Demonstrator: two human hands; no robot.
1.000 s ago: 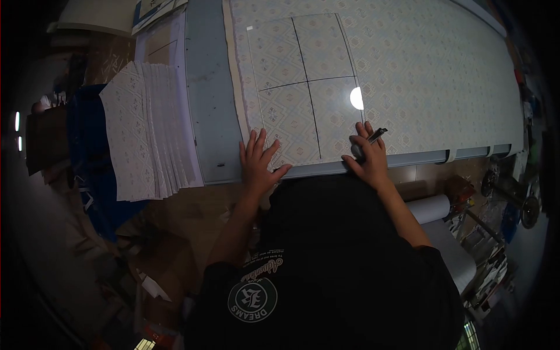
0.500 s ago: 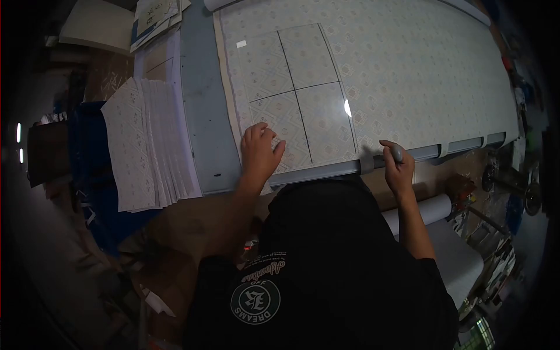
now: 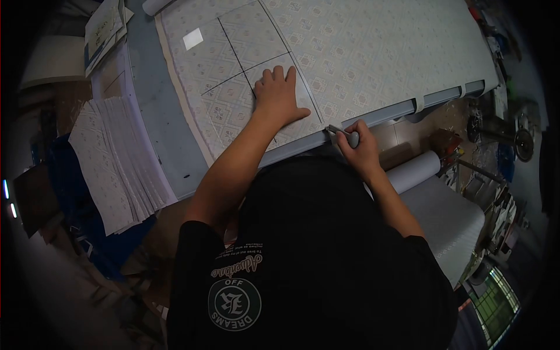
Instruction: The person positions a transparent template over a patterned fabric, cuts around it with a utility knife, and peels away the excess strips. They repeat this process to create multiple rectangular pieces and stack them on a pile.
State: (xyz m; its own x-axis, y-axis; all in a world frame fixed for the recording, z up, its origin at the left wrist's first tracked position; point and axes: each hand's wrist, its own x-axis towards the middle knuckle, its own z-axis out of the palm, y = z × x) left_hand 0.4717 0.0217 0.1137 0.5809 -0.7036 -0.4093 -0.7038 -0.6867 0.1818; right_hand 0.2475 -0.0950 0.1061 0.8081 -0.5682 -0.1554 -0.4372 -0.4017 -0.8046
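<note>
A clear rectangular template (image 3: pixel 265 38) with dark crossing lines lies over pale patterned sheet material (image 3: pixel 361 52) on the grey table. My left hand (image 3: pixel 276 96) rests flat on the template, fingers spread, just below the crossing of its lines. Near the table's front edge, my right hand (image 3: pixel 359 146) is wrapped round a grey-handled cutter (image 3: pixel 349 138). The cutter's tip is by the template's lower right corner, at the edge of the sheet.
A stack of cut patterned pieces (image 3: pixel 119 166) sits at the left, over a blue container (image 3: pixel 64 192). Papers (image 3: pixel 108 29) lie at the upper left. Below the table on the right are a pale roll (image 3: pixel 414 171) and grey sheeting (image 3: pixel 446 221).
My left hand has moved from the template's lower left edge onto its middle right part. My right hand has brought the cutter to the template's corner. The view has shifted.
</note>
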